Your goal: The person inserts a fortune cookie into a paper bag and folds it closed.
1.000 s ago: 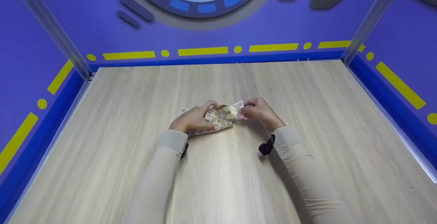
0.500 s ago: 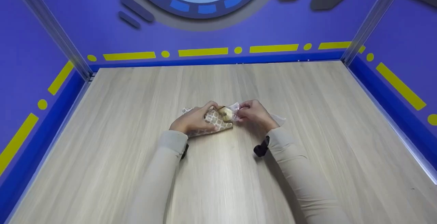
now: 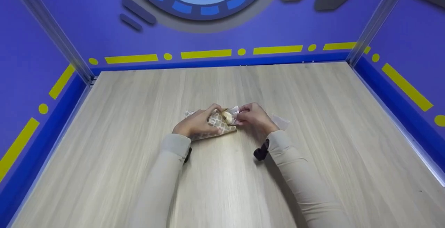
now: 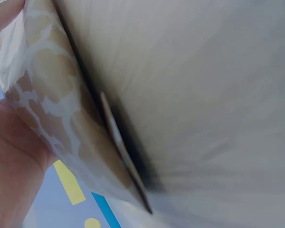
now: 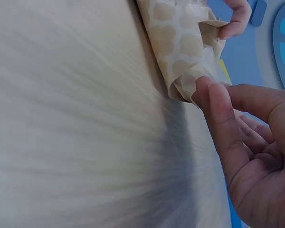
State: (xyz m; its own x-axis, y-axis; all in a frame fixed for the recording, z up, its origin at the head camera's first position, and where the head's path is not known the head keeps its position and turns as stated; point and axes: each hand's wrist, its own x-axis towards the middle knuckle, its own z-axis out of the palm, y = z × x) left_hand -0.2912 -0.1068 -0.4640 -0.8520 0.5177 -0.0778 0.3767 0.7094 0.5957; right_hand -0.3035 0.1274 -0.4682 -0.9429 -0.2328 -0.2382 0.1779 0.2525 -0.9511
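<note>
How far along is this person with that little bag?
Looks done: the patterned bag is open, and the left hand grips it. In hand: the right hand pinches a clear packet with something pale yellow inside, now deeper into the bag's mouth than a second ago. Probably left: tucking in the end that sticks out. A see-through piece lies on the table, its purpose unclear.

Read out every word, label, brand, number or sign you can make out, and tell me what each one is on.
None readable in any view.
Patterned bag: only a blotchy print on the parts that show.
Clear wrapper: crumpled and too small to tell if anything is printed.
Back wall: plain graphic shapes.
</note>
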